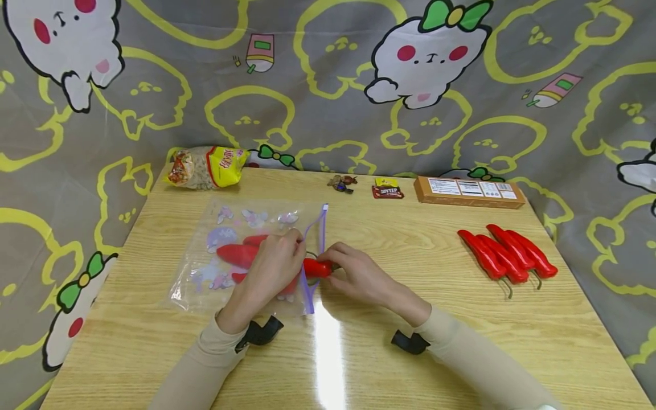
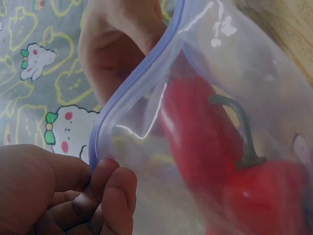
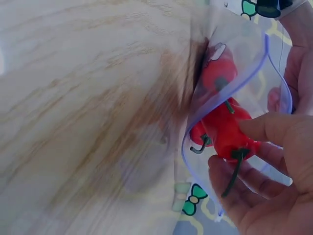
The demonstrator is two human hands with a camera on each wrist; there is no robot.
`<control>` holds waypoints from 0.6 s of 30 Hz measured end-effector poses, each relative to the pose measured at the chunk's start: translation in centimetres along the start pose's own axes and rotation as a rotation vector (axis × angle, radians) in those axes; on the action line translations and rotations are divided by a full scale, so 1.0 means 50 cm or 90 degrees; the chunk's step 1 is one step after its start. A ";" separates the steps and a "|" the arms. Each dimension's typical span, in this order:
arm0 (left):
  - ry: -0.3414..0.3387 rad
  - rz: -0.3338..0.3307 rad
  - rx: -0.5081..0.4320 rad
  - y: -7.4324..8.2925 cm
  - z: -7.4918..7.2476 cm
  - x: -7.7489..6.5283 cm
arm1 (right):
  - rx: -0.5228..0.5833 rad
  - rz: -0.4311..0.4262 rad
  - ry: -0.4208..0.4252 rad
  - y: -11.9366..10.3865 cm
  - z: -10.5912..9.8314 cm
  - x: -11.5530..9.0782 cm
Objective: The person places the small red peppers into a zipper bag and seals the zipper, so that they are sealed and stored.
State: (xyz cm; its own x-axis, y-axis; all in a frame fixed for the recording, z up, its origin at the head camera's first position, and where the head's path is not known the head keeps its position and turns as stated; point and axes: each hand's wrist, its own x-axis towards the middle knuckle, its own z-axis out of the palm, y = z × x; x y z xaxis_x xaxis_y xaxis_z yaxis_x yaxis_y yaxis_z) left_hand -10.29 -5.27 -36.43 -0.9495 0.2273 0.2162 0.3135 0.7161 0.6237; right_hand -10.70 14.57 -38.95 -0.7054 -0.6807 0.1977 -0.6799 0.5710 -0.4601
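A clear zip bag (image 1: 197,296) with a purple seal lies flat on the table, its mouth facing right. Several red peppers (image 1: 237,254) show through its printed plastic. My left hand (image 1: 277,259) pinches the bag's rim; in the left wrist view its fingers (image 2: 117,188) curl over the purple seal, which is spread apart. At the mouth, my right hand (image 1: 359,274) holds another red pepper (image 3: 226,134) by its stem end, thumb on one side and fingers beneath. The tip of that pepper is inside the bag, and its green stem points out toward the palm.
Several red peppers (image 1: 504,256) lie side by side at the right of the wooden table (image 1: 410,364). Along the back edge are a yellow-ended food packet (image 1: 205,168), small wrapped sweets (image 1: 342,183), a red-brown wrapped bar (image 1: 388,192) and a long orange-brown box (image 1: 468,192).
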 end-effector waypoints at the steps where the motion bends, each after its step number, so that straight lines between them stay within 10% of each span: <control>1: -0.005 -0.002 -0.002 0.001 0.000 0.000 | 0.003 -0.005 0.001 0.000 0.003 0.004; 18: 0.007 0.001 0.000 0.000 -0.003 0.001 | -0.008 -0.021 -0.007 -0.016 0.053 0.049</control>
State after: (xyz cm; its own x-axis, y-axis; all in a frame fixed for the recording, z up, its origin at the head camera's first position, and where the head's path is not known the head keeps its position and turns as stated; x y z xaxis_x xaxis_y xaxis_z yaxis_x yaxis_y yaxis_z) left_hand -10.33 -5.35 -36.30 -0.9487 0.2217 0.2256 0.3154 0.7152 0.6237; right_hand -11.34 11.25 -40.38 -0.6803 -0.7044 0.2024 -0.7051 0.5537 -0.4430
